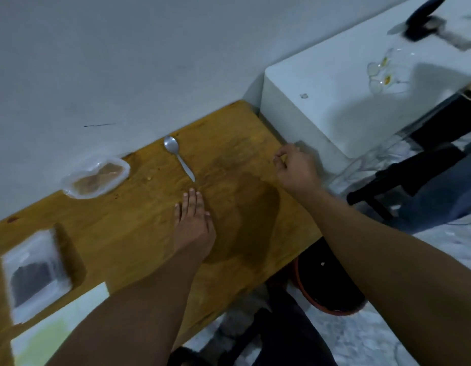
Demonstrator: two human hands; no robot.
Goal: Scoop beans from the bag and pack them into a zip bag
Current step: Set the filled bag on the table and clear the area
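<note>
While the left hand [194,223] lies flat on the wooden worktop [139,233], its grip is apart: the fingers [192,199] are straight, pressed to the wood and holding nothing. A metal spoon [177,155] lies just beyond those fingertips, handle end nearest them, not touching, bowl pointing away toward the wall. The right hand [295,170] is at the right edge of the worktop, close to a white box [321,107], with its fingers curled toward the thumb; whether that grip is clamped on anything cannot be told through the blur. A crumpled clear bag [95,178] with tan contents sits at the back, left of the spoon and well apart from both hands. A flat clear bag [36,273] with dark contents lies at the near left, far from the left hand, beside a pale sheet of paper [57,326].
</note>
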